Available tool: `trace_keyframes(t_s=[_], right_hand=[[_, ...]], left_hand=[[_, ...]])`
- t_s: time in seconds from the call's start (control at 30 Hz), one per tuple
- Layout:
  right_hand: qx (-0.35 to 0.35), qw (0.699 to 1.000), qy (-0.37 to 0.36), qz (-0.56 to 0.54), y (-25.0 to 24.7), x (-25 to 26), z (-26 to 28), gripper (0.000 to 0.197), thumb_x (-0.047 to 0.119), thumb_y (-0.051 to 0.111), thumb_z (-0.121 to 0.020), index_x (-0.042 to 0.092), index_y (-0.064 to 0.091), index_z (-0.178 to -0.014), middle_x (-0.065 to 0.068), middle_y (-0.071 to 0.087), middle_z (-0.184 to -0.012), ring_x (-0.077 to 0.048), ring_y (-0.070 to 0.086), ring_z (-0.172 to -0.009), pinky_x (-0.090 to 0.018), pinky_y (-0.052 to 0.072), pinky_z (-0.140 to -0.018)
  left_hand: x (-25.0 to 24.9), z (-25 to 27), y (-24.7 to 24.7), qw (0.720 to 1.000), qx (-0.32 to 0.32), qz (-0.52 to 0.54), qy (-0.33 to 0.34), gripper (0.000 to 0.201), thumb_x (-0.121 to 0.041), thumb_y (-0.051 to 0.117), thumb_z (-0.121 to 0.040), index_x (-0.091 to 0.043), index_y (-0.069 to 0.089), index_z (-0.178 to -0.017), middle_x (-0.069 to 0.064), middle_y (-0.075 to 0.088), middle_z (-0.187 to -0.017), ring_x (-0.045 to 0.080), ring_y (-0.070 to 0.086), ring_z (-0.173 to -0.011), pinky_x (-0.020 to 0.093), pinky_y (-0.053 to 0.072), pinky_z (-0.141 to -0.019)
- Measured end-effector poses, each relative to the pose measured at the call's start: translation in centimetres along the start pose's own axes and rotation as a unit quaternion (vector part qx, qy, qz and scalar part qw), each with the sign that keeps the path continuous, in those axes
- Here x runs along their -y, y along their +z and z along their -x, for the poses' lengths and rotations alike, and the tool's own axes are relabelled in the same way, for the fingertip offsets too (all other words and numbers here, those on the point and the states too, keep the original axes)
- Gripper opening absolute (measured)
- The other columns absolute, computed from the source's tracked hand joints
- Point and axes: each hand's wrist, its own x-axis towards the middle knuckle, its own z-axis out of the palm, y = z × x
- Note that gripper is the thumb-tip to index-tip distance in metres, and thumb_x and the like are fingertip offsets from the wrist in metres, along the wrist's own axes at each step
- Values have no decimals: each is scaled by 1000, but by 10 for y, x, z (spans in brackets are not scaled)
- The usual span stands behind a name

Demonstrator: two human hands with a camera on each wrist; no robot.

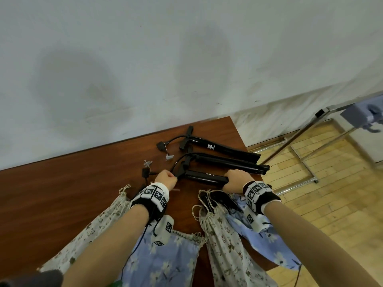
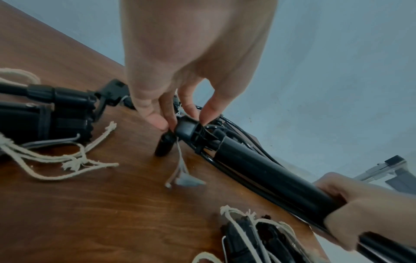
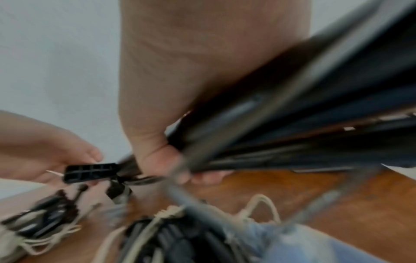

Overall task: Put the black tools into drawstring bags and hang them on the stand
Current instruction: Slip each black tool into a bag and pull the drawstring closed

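The black pump (image 1: 204, 176) lies on the table (image 1: 72, 193) nearest the person, in front of two more pumps. The left hand (image 1: 165, 180) pinches its handle end; the right hand (image 1: 235, 181) wraps its barrel. This looks like the pick-up step; next it needs lifting and steering into the open flowered bag (image 1: 223, 235) just below.

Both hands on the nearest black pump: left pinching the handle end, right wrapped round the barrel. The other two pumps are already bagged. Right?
Not quite. The left hand does pinch the handle end and the right hand does grip the nearest black pump, but the other two pumps lie bare on the table, not bagged. The head view shows it.
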Motion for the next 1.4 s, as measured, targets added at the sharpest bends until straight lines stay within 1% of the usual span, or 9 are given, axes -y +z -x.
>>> trace_keyframes(t_s=[0.3,0.47,0.57,0.7,0.83,0.93,1.2,1.3,1.4], right_hand=[[82,971,9,-224,24,26,48,23,22,70,-68,11,60,-86,-5,62,-76,-16,58,-59,-24,47,-53],[65,930,67,-356,42,33,86,17,14,68,-60,11,63,-75,-11,61,-73,-19,58,-53,-28,48,-56],[76,898,55,-429,51,51,119,11,7,66,-59,11,69,-68,-9,61,-67,-21,56,-55,-26,45,-54],[96,824,1,-558,71,78,158,28,2,66,-60,12,71,-86,-9,62,-80,-20,58,-63,-28,48,-59],[46,831,13,-555,90,107,189,51,10,77,-72,27,60,-117,-7,63,-116,-28,63,-103,-35,53,-85],[-24,849,46,-526,106,139,206,66,23,84,-70,26,51,-127,-1,60,-119,-18,62,-101,-27,54,-80],[-124,741,65,-657,150,153,233,31,11,71,-74,8,54,-101,-9,54,-73,-20,53,-58,-31,47,-58],[-85,718,21,-690,164,152,238,39,16,73,-69,9,55,-103,-14,55,-90,-27,50,-79,-39,40,-77],[-80,716,1,-694,170,155,244,51,16,74,-67,4,55,-112,-16,59,-105,-31,53,-95,-44,43,-88]], left_hand=[[15,23,-39,972,1,218,91,28,-14,39,-97,-18,65,-87,2,58,-99,24,53,-100,38,47,-87],[33,52,-73,964,20,66,255,56,9,38,-79,-24,63,-117,2,56,-131,26,51,-120,34,44,-99],[23,68,-90,908,-3,-112,404,52,1,58,-79,-19,55,-126,-2,47,-134,17,40,-127,29,32,-108],[1,84,-109,834,-84,-156,523,28,-25,74,-79,-14,70,-105,-2,54,-110,19,44,-103,35,38,-96],[-23,108,-122,751,-70,-178,632,10,-10,65,-86,-7,75,-88,7,59,-97,24,47,-94,39,40,-87],[-33,126,-112,713,-32,-208,669,15,-5,58,-90,-3,71,-83,8,59,-97,23,46,-98,32,37,-91],[-20,133,-92,743,49,-192,639,32,-34,48,-97,-19,59,-123,-2,56,-131,16,45,-125,35,34,-110],[-8,143,-78,745,88,-249,612,78,-72,44,-77,-31,36,-143,-11,24,-155,17,16,-145,48,17,-118],[2,163,-63,787,196,-135,569,92,-62,69,-72,-35,23,-147,-13,11,-157,9,9,-143,38,13,-114]])
